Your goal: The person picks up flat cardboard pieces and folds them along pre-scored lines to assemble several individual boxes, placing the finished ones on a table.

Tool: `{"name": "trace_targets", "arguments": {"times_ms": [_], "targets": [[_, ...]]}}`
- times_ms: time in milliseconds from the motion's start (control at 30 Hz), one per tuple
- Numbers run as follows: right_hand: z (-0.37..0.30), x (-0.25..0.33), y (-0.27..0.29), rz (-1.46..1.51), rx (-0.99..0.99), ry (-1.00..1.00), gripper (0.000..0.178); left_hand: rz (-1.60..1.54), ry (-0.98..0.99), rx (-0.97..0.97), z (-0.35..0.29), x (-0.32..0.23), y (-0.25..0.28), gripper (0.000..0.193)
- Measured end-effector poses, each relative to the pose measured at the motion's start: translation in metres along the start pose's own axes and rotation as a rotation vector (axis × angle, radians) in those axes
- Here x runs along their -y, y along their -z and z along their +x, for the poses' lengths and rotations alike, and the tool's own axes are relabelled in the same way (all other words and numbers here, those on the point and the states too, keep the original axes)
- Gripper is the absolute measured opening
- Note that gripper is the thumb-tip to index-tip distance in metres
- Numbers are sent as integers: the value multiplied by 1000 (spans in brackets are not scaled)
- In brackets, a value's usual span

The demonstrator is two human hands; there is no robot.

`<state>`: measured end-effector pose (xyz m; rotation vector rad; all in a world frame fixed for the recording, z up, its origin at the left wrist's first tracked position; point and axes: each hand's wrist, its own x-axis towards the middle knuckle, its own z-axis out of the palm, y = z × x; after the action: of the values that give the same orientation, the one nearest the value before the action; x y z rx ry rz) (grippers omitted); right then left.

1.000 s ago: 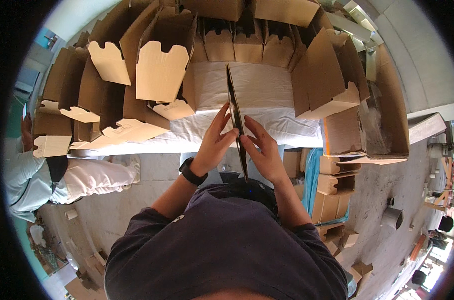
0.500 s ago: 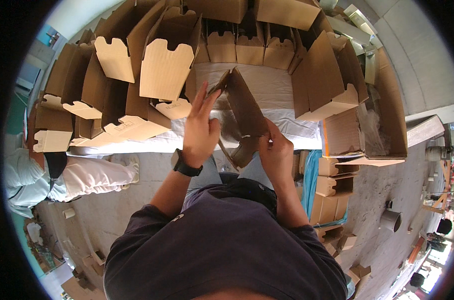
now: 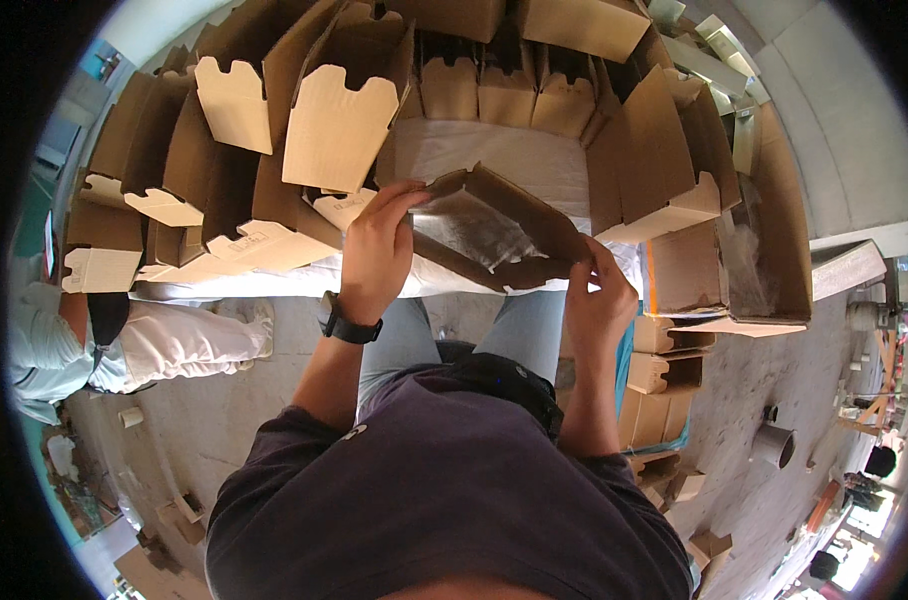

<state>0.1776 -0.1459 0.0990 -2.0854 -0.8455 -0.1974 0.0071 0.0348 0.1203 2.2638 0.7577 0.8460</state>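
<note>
Between my hands is a brown cardboard box sleeve point(image 3: 519, 208), spread into a diamond-shaped ring. Through its middle I see the white cloth, so no closed bottom shows. My left hand point(image 3: 379, 250) has its fingers over the left corner, with the thumb tucked from sight. At the right corner, my right hand point(image 3: 602, 298) pinches the cardboard between thumb and fingers. The sleeve hangs over the near edge of a white-covered table point(image 3: 484, 145), above my legs.
Assembled cardboard boxes with notched ends point(image 3: 339, 125) stand crowded at the left, with several more at the back. Another group of boxes point(image 3: 654, 160) flanks the right, beside a large open carton point(image 3: 794, 220). A person in light trousers point(image 3: 189, 345) is at far left.
The sleeve has turned from steep to nearly level and spread wider. My left hand has closed onto its left corner. My right hand has moved rightward with the other corner.
</note>
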Motion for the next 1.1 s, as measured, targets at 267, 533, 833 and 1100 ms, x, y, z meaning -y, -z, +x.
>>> {"name": "trace_targets", "arguments": {"times_ms": [267, 533, 833, 1100], "targets": [[1, 18, 19, 210, 154, -27, 31, -63, -27, 85, 6, -7, 3, 39], [11, 35, 1, 383, 380, 20, 64, -247, -166, 307, 28, -16, -24, 24], [3, 29, -16, 445, 315, -56, 76, -474, -56, 232, 23, -12, -28, 45], [17, 16, -10, 283, 295, 110, 64, -29, -35, 132, 23, -5, -14, 40]]}}
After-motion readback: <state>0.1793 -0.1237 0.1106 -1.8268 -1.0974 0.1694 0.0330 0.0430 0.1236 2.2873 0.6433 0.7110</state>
